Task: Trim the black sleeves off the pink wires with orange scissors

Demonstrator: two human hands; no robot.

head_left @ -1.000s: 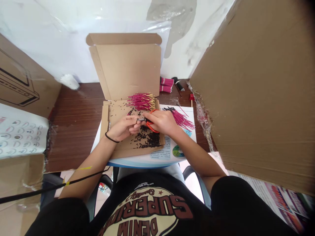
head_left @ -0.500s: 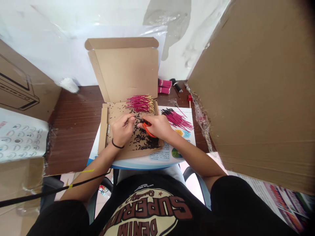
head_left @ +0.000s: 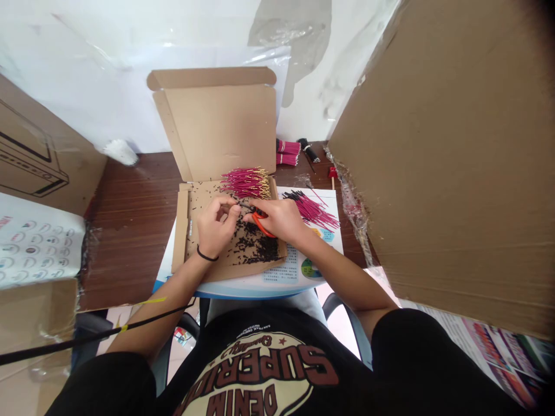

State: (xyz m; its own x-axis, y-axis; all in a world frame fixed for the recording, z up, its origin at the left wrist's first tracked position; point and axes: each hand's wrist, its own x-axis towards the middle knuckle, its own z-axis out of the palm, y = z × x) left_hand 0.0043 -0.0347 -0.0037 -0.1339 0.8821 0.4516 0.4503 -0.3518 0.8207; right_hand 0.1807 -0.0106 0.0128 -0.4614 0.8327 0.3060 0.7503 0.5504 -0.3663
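My right hand (head_left: 281,219) is closed around scissors (head_left: 265,225) with orange handles. Their blades point left, toward the fingertips of my left hand (head_left: 219,225). That hand is closed in a pinch at the blade tips, and what it holds is too small to make out. Both hands are over an open cardboard box (head_left: 197,199), its bottom strewn with small black cut pieces (head_left: 264,248). Just beyond my hands, a pile of magenta sticks with gold ends (head_left: 246,183) lies in the box. To the right of my right hand are magenta sticks with black ends (head_left: 312,211).
Behind the box lie banded magenta bundles (head_left: 288,152) and a black bundle (head_left: 309,150). A printed white sheet (head_left: 281,277) is under the box. Large cardboard (head_left: 451,173) walls in the right side; another carton (head_left: 39,150) stands left. A white bundle (head_left: 120,151) lies back left.
My left thumb and fingers have shifted slightly at the blade tips, and the scissors have turned a little. The whole view has moved slightly. Both hands stay over the box.
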